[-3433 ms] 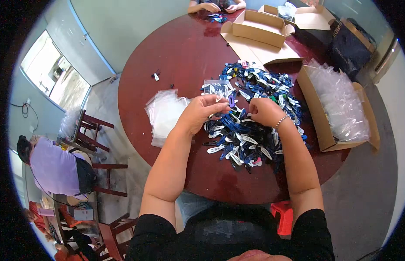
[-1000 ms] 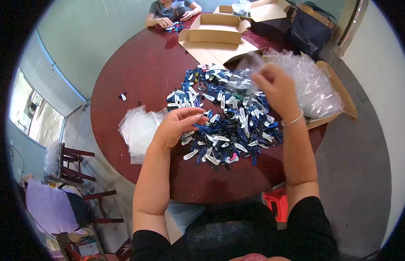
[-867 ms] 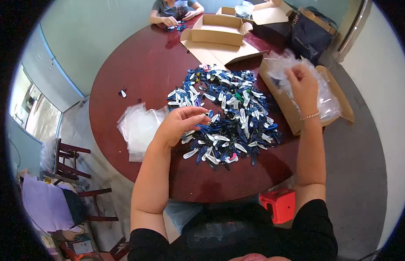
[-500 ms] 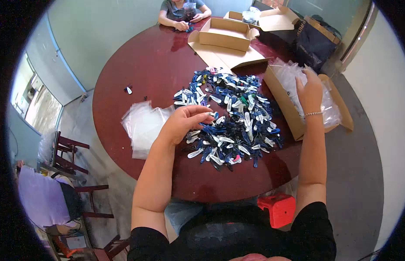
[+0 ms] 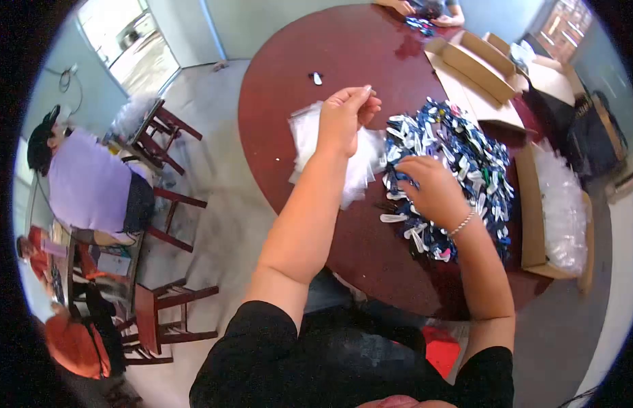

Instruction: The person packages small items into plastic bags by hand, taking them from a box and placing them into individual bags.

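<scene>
A pile of snap hair clips (image 5: 476, 160), mostly dark blue, black and white, is heaped on the round table. My right hand (image 5: 435, 190) is over the left part of the pile, its thumb and fingers apart and curved down towards the clips. To the left lies a stack of clear plastic bags (image 5: 306, 139), partly hidden by my left forearm. Above those bags is my left hand (image 5: 344, 119), thumb and fingertips pinched together. Whatever is between them is too small to make out.
An open carton (image 5: 531, 204) full of clear bags stands at the table's right edge. Behind the pile are opened cardboard boxes (image 5: 483, 68). A loose clip (image 5: 317, 79) lies farther left. Across the table a person's hands (image 5: 405, 8) are near more clips. Wooden stools (image 5: 170, 238) stand left.
The view has turned left. My right hand has left the carton of bags and come over the clips. My left hand has moved from the pile to above the stacked bags.
</scene>
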The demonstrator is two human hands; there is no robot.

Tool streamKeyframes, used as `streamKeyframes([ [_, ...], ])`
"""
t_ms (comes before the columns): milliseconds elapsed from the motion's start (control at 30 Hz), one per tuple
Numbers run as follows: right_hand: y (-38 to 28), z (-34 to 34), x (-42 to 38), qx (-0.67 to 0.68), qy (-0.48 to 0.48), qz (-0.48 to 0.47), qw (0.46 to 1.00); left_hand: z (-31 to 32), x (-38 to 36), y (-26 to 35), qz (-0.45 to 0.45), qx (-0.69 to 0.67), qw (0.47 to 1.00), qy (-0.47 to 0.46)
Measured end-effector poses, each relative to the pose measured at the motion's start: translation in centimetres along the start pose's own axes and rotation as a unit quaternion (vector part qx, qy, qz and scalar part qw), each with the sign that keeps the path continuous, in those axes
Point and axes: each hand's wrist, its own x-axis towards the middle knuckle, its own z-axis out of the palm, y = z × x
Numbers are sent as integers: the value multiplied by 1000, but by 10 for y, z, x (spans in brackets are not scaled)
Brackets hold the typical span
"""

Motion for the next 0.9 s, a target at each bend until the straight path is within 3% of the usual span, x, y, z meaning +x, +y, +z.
streamKeyframes([
  [100,-1,26,20,-123,16,-82,989,1,2,-5,-6,12,1000,-5],
  [200,4,45,31,-227,-8,-50,973,1,7,-20,-12,49,998,-25],
  [300,20,58,32,-219,-1,-90,972,5,5,-25,-14,153,987,-49],
  [433,28,50,32,-192,68,-116,972,11,-1,-31,-8,182,982,-41],
  [533,27,31,28,-157,96,-58,981,6,1,-39,8,208,976,-70],
  [700,31,7,26,-120,128,-13,984,12,-8,-42,79,330,920,-196],
  [900,49,-12,21,-84,171,8,982,24,-24,-25,3,366,905,-218],
])
